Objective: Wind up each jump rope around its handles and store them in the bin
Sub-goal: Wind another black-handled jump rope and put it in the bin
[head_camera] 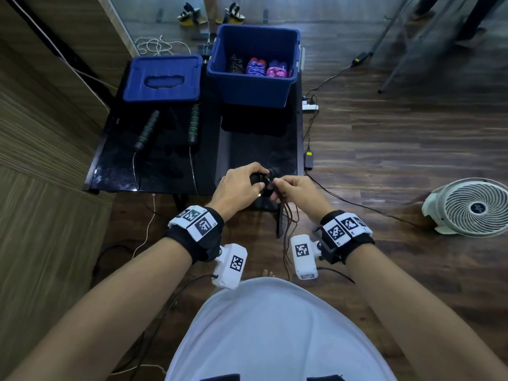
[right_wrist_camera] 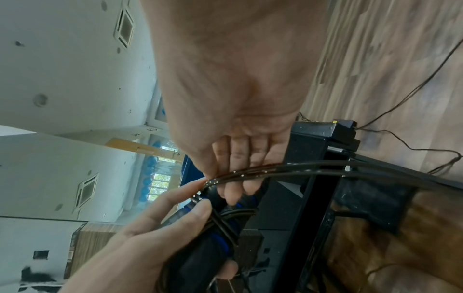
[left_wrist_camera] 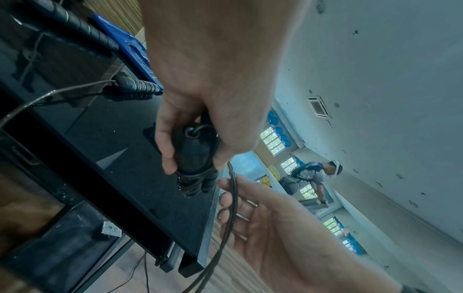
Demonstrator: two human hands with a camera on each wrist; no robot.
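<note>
My left hand (head_camera: 254,181) grips a pair of black jump-rope handles (head_camera: 266,176) with blue rings, held together over the black table's (head_camera: 258,152) near edge. The handles' ends (left_wrist_camera: 192,158) stick out past its fingers. My right hand (head_camera: 279,185) pinches the black rope strands (head_camera: 288,215) right beside the handles, and the strands (right_wrist_camera: 288,168) hang in loops towards the floor. The open blue bin (head_camera: 255,89) at the back holds three wound ropes: black, blue and pink (head_camera: 276,72). A second rope with black and green handles (head_camera: 194,127) lies unwound on the table's left.
The bin's blue lid (head_camera: 163,78) lies left of the bin. On the wooden floor to the right are a white fan (head_camera: 467,207), a power strip (head_camera: 310,107), an adapter (head_camera: 309,160) and thin cables. A wood-panelled wall runs along the left.
</note>
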